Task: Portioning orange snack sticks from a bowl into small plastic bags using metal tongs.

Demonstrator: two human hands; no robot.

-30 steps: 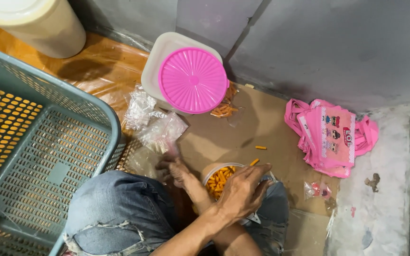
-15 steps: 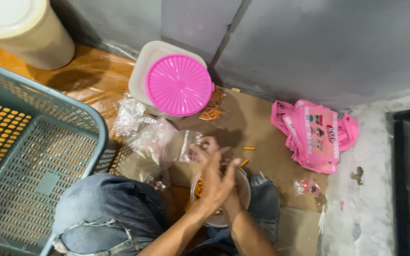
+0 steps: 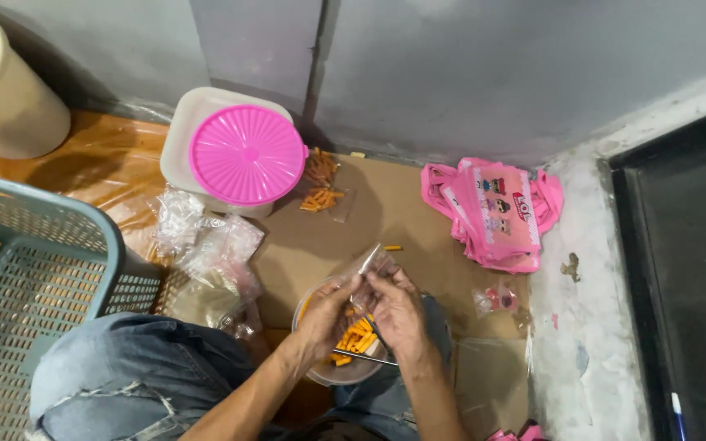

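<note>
While both hands meet above the round bowl (image 3: pixel 328 371) of orange sticks (image 3: pixel 357 336), the left hand (image 3: pixel 326 314) and the right hand (image 3: pixel 395 309) pinch a small clear plastic bag (image 3: pixel 369 263) between closed fingertips — the bag sits just over the bowl's far rim, tilted up. A loose pile of clear bags (image 3: pixel 210 253) lies to the left, beside the grey-green basket (image 3: pixel 38 286). Farther off stands a white tub with a pink lid (image 3: pixel 247 153) — and a pink bag (image 3: pixel 496 212) lies on the cardboard (image 3: pixel 418 220).
</note>
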